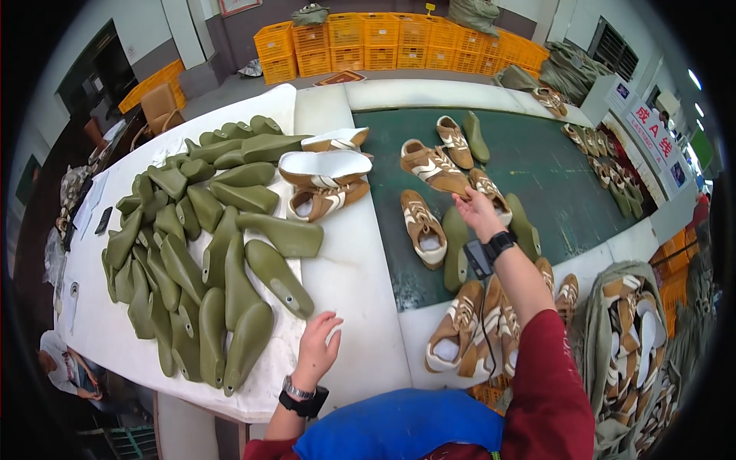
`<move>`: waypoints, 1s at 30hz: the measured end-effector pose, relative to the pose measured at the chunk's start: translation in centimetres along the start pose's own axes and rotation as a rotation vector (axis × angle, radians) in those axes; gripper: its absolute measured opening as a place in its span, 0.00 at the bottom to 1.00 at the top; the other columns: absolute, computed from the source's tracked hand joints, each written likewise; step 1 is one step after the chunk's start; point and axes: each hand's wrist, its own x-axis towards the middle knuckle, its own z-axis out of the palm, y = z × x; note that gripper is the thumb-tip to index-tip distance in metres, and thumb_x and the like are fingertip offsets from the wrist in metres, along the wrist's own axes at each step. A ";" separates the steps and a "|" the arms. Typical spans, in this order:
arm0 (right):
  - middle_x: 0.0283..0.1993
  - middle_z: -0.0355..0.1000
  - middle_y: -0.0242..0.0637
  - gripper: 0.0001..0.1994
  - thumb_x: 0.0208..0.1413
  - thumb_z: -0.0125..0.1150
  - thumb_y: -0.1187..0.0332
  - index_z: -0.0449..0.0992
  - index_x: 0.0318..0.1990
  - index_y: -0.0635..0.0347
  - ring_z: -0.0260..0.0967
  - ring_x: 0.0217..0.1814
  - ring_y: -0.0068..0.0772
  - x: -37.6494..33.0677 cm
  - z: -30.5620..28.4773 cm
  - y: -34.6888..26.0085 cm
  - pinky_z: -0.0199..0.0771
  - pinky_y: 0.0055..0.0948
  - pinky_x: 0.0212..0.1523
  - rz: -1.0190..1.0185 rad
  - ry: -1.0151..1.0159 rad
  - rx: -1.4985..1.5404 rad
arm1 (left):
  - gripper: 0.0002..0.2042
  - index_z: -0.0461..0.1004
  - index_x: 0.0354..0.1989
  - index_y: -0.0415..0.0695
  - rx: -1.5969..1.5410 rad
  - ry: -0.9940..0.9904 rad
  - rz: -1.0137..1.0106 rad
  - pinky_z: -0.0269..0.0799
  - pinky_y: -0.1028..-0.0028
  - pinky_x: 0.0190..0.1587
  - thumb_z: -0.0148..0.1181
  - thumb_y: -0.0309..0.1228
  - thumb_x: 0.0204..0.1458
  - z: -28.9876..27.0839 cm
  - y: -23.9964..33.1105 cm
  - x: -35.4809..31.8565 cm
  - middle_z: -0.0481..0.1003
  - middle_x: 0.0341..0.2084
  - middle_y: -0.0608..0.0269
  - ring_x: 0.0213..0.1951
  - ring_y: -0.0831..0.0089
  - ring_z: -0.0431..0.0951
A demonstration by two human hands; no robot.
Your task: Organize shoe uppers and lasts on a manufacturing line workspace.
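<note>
My right hand point(481, 216) reaches over a dark green surface, its fingers closed on the toe of a brown and white sneaker point(434, 166). Another sneaker point(455, 142) lies just beyond it beside a green shoe last point(475, 136). Closer in are a single sneaker point(422, 228), a green last point(455, 247), and a further sneaker partly hidden by my right hand. My left hand point(318, 346) hovers with fingers apart and nothing in it, close to the end of a green last point(279, 277). That last lies at the edge of a large heap of lasts point(184, 261).
Sneakers, two with white soles up, lie on the white table point(349, 276) beside the heap. More sneakers point(456, 330) line the near edge. At right stands a sack point(606, 337) of sneakers; lasts and shoes sit by the signed frame. Orange crates point(383, 42) line the back.
</note>
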 end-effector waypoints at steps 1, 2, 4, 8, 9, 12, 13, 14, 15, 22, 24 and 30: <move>0.38 0.70 0.46 0.11 0.60 0.48 0.68 0.65 0.46 0.66 0.73 0.34 0.36 2.1 1.5 1.2 0.77 0.22 0.28 -0.002 0.024 0.016 | 0.11 0.73 0.38 0.40 0.034 0.000 -0.052 0.68 0.66 0.48 0.57 0.20 0.44 -0.4 -0.8 -0.3 0.72 0.42 0.52 0.44 0.55 0.72; 0.38 0.70 0.45 0.11 0.60 0.48 0.69 0.65 0.45 0.66 0.73 0.34 0.35 4.1 2.7 2.3 0.77 0.22 0.28 -0.009 0.055 0.034 | 0.11 0.73 0.38 0.40 0.038 0.007 -0.060 0.68 0.66 0.48 0.57 0.20 0.44 -0.5 -1.6 -0.6 0.72 0.42 0.52 0.44 0.55 0.72; 0.40 0.70 0.47 0.10 0.60 0.47 0.70 0.64 0.45 0.67 0.72 0.35 0.37 8.4 4.4 3.7 0.77 0.23 0.30 -0.021 0.060 0.046 | 0.10 0.74 0.38 0.40 0.089 0.018 -0.153 0.69 0.66 0.47 0.57 0.20 0.44 -0.7 -3.1 -1.1 0.73 0.40 0.52 0.43 0.55 0.72; 0.51 0.61 0.48 0.17 0.57 0.48 0.75 0.56 0.53 0.58 0.68 0.47 0.50 14.6 8.1 7.6 0.77 0.42 0.40 -0.077 0.042 0.200 | 0.10 0.74 0.37 0.40 0.120 0.075 -0.217 0.69 0.65 0.46 0.57 0.20 0.44 -0.3 -5.5 -1.6 0.73 0.38 0.52 0.43 0.56 0.73; 0.53 0.59 0.49 0.18 0.57 0.47 0.75 0.56 0.55 0.58 0.65 0.49 0.50 15.2 9.0 8.6 0.76 0.44 0.42 -0.003 0.084 0.105 | 0.10 0.74 0.36 0.40 0.116 0.072 -0.258 0.69 0.65 0.45 0.57 0.20 0.43 -0.4 -5.7 -1.4 0.74 0.37 0.52 0.42 0.56 0.73; 0.53 0.57 0.50 0.18 0.56 0.48 0.75 0.58 0.54 0.60 0.62 0.49 0.49 16.4 10.0 10.2 0.73 0.47 0.46 0.091 0.128 0.014 | 0.10 0.74 0.35 0.39 0.131 0.079 -0.303 0.69 0.65 0.43 0.57 0.19 0.43 -0.3 -6.2 -0.9 0.74 0.34 0.51 0.40 0.55 0.74; 0.51 0.58 0.49 0.16 0.56 0.48 0.74 0.60 0.52 0.61 0.63 0.47 0.48 17.0 9.7 10.4 0.73 0.46 0.45 0.069 0.166 -0.047 | 0.09 0.73 0.35 0.38 0.127 0.101 -0.312 0.70 0.66 0.42 0.58 0.20 0.43 -0.4 -6.5 -0.9 0.75 0.34 0.51 0.39 0.56 0.74; 0.48 0.59 0.49 0.14 0.56 0.49 0.73 0.61 0.49 0.62 0.64 0.44 0.47 17.9 8.5 10.4 0.74 0.45 0.44 0.046 0.206 -0.112 | 0.09 0.73 0.35 0.37 0.118 0.123 -0.324 0.70 0.66 0.41 0.58 0.20 0.43 -0.5 -6.3 -1.0 0.75 0.33 0.51 0.38 0.56 0.74; 0.42 0.60 0.46 0.13 0.55 0.52 0.70 0.61 0.46 0.63 0.65 0.42 0.45 18.6 6.6 9.4 0.75 0.43 0.42 0.030 0.111 -0.110 | 0.09 0.73 0.35 0.37 0.109 0.153 -0.332 0.69 0.65 0.42 0.58 0.20 0.43 -0.2 -6.5 -0.5 0.74 0.34 0.51 0.39 0.56 0.74; 0.38 0.71 0.33 0.14 0.57 0.50 0.70 0.66 0.51 0.58 0.69 0.35 0.23 4.4 12.0 6.6 0.73 0.22 0.37 0.051 -0.368 -0.588 | 0.35 0.55 0.60 0.38 0.120 0.382 -0.407 0.53 0.62 0.61 0.64 0.30 0.41 -1.1 -9.2 3.6 0.54 0.59 0.43 0.61 0.50 0.54; 0.34 0.73 0.32 0.12 0.57 0.51 0.69 0.69 0.48 0.59 0.70 0.32 0.20 -0.9 13.3 7.5 0.72 0.19 0.35 0.073 -0.545 -0.752 | 0.39 0.50 0.62 0.41 0.059 0.365 -0.506 0.51 0.62 0.62 0.65 0.32 0.40 0.7 -11.4 4.1 0.47 0.61 0.40 0.63 0.49 0.50; 0.35 0.74 0.42 0.17 0.52 0.54 0.67 0.70 0.50 0.60 0.72 0.35 0.35 -8.1 12.3 17.8 0.72 0.30 0.39 -0.212 -1.229 -1.482 | 0.39 0.50 0.63 0.46 0.049 0.432 -0.457 0.50 0.60 0.62 0.65 0.32 0.41 1.7 -12.9 2.8 0.42 0.62 0.34 0.63 0.42 0.47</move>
